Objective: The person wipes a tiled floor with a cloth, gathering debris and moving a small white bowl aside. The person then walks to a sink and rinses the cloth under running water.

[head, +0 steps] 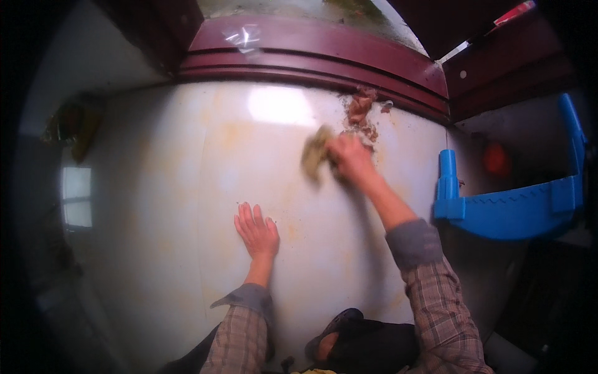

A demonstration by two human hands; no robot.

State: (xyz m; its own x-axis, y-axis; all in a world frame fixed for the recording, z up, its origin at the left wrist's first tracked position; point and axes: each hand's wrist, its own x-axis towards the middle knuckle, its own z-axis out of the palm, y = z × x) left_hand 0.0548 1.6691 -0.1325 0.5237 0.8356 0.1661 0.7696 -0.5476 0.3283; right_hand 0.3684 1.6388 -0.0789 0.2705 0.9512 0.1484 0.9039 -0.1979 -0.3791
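My right hand (350, 156) is closed on a yellowish-green cloth (316, 156), blurred by motion, low over the pale tiled floor (224, 177). Just beyond that hand, reddish-brown scraps (360, 106) and crumbs lie near the dark red door sill (308, 51). A small whitish ring-like thing (387, 104) sits to the right of the scraps. Flat on the floor, nearer to me and to the left, my left hand (259, 233) rests with its fingers spread and nothing in it.
A blue plastic object (514, 210) with upright ends stands at the right, with a blurred red thing (497, 159) behind it. Clear plastic film (244, 38) lies on the sill. A yellowish bundle (84, 126) is at the far left. My shoe (338, 325) shows at the bottom.
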